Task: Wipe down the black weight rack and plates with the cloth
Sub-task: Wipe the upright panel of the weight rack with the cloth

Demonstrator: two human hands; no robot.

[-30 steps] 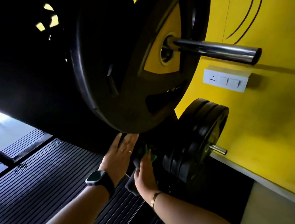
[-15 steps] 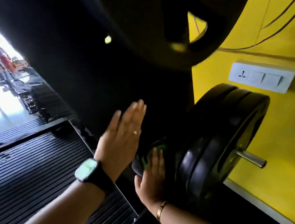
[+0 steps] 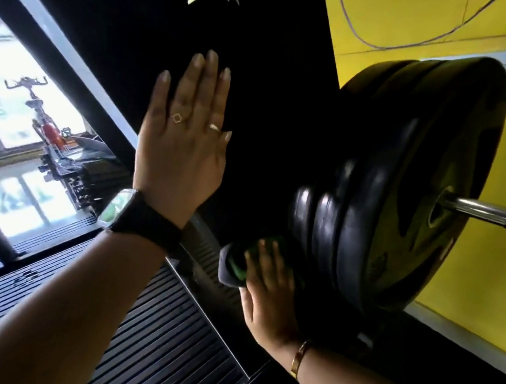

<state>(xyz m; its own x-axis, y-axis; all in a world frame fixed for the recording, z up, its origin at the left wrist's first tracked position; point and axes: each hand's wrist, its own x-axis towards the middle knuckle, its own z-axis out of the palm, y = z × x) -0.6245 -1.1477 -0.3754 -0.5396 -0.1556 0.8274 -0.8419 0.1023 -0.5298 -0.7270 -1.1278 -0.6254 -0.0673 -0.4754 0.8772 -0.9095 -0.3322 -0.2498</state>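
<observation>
The left hand [image 3: 183, 140] is spread flat against something dark. The right hand [image 3: 265, 288], fingers fairly straight, presses the soft, bunched cloth [image 3: 233, 264] onto the lower left rim of the plates [image 3: 385, 214]. These likely sit heavy and rigid on their peg [image 3: 476, 210], so firm palm pressure suits.

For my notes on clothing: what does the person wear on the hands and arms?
The left hand has two gold rings, one with a hexagon outline, and a black watch with a black strap on the wrist. The right hand has a thin gold bracelet at the wrist. Both forearms are bare; no sleeve shows.
</observation>
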